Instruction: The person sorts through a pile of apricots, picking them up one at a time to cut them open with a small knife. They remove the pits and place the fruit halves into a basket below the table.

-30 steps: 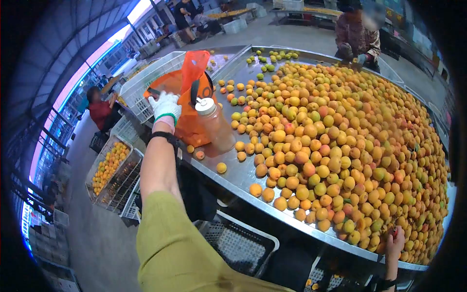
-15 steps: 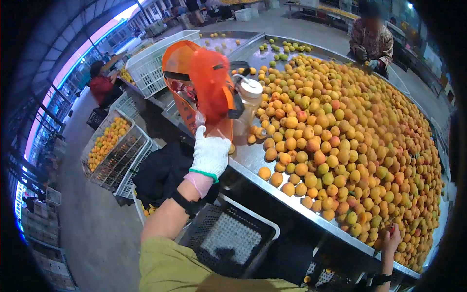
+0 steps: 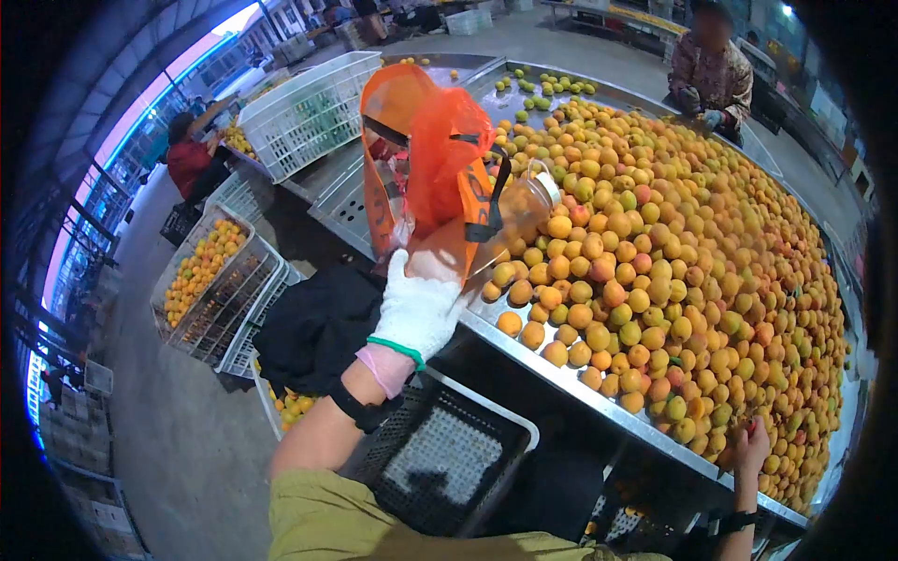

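My left hand [image 3: 420, 304], in a white knit glove over a pink one, grips the lower part of an orange bag [image 3: 382, 210] at the table's near edge. Red mesh [image 3: 449, 150] sticks out of the bag's open top. Against the bag's right side, a clear bottle [image 3: 524, 206] with a white lid leans toward the apricots [image 3: 655, 271]. My right hand [image 3: 751, 447] is at the pile's near lower edge, its fingers closed round something small and reddish, mostly hidden.
Apricots cover much of the metal table [image 3: 571, 374]. Behind the bag stands a white crate [image 3: 309, 117]. Crates of apricots [image 3: 210, 271] and a black cloth [image 3: 318, 327] are at left; a black crate [image 3: 444, 458] lies below. A person [image 3: 716, 70] works across the table.
My left hand and the orange bag have moved right. The bottle, upright before, now tilts right onto the apricots. My right hand has hardly moved.
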A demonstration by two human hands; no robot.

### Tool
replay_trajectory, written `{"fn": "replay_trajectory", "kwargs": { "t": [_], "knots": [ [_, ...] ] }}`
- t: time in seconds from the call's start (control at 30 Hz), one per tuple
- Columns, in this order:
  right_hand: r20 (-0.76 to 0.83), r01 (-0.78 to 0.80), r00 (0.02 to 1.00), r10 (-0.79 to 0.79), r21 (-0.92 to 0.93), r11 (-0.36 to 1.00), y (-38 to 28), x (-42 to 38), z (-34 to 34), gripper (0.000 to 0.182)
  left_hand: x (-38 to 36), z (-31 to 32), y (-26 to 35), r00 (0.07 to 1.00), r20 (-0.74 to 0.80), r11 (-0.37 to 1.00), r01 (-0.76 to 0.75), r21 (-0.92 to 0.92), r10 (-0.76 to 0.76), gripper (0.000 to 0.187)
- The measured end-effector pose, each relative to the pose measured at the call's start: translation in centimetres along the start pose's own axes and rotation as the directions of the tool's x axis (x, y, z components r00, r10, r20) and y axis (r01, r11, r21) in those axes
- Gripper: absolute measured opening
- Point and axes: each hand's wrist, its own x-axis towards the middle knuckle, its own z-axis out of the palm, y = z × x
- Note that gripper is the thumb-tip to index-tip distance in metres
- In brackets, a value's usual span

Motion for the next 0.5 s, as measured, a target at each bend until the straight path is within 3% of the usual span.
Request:
{"fn": "replay_trajectory", "kwargs": {
  "t": [0.07,0.1,0.17,0.23,0.27,0.3,0.33,0.37,0.4,0.43,0.47,0.5],
  "knots": [
    [0.001,-0.009,1.0,0.009,-0.01,1.0,-0.2,0.6,-0.1,0.021,2.2,-2.0,-1.1,0.982,-0.189,0.996,-0.013,-0.085,-0.003,0.034],
    [0.037,0.012,0.999,-0.011,-0.046,0.999,-0.5,0.8,-0.4,0.022,3.8,-3.2,-1.9,0.921,-0.388,0.995,-0.014,-0.101,-0.027,0.045],
    [0.079,0.03,0.997,-0.023,-0.087,0.996,-1.0,0.9,-0.8,0.022,8.3,-2.0,-4.2,0.859,-0.509,0.984,-0.033,-0.174,-0.062,0.062],
    [0.093,-0.001,0.995,0.02,-0.195,0.981,-1.8,1.0,-0.7,0.022,13.7,1.3,-7.2,0.885,-0.435,0.951,0.027,-0.308,-0.166,0.078],
    [0.087,-0.004,0.996,0.021,-0.192,0.981,-1.9,1.0,-0.6,0.022,15.8,3.3,-8.9,0.834,-0.35,0.803,0.172,-0.57,-0.427,0.08],
    [0.081,-0.02,0.996,0.035,-0.173,0.985,-1.9,1.1,-0.6,0.021,16.8,2.7,-9.5,0.743,-0.056,0.549,0.439,-0.712,-0.667,0.084],
    [0.076,-0.038,0.996,0.05,-0.156,0.987,-1.7,1.1,-0.6,0.021,17.6,5.3,-11.2,0.651,0.166,0.416,0.638,-0.648,-0.74,0.081],
    [0.067,-0.04,0.996,0.051,-0.156,0.987,-1.4,1.1,-0.6,0.021,18.3,9.0,-13.1,0.712,0.356,0.568,0.7,-0.433,-0.606,0.072],
    [0.019,0.009,1.0,-0.005,-0.173,0.985,-0.9,0.8,-0.4,0.02,17.9,11.8,-13.5,0.782,0.526,0.763,0.552,-0.336,-0.334,0.058],
    [-0.021,0.057,0.998,-0.063,-0.191,0.98,-0.6,0.7,-0.2,0.019,16.3,10.6,-10.6,0.813,0.506,0.843,0.466,-0.269,-0.289,0.049],
    [-0.02,0.057,0.998,-0.061,-0.186,0.981,-1.1,0.7,-0.3,0.019,15.8,10.6,-8.8,0.802,0.535,0.943,0.332,-0.029,-0.266,0.046],
    [-0.018,0.023,1.0,-0.025,-0.125,0.992,-2.1,0.7,-0.6,0.018,14.3,11.0,-7.6,0.829,0.486,0.942,0.335,-0.033,-0.278,0.047]
  ]
}}
